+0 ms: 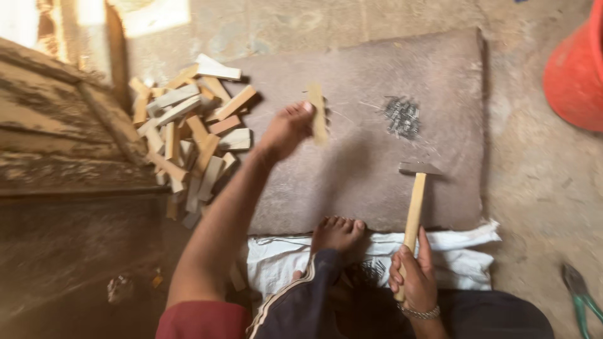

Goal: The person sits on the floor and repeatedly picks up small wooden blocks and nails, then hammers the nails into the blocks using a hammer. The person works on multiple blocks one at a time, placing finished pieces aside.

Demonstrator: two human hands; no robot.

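My left hand [286, 129] reaches out over a flat brown slab [377, 188] and pinches a small pale wooden strip [318, 113] upright between thumb and fingers. My right hand [411, 276] grips the lower end of a wooden-handled hammer [414, 201], whose metal head rests on the slab. A heap of small dark nails [402, 117] lies on the slab to the right of the strip. My bare foot [336, 233] rests at the slab's near edge.
A pile of several short wooden offcuts [188, 135] lies left of the slab. White sacking [452, 257] sits under the near edge. An orange bucket [575, 75] stands at the right, green-handled pliers [581, 295] at the lower right, weathered wood [56, 125] at the left.
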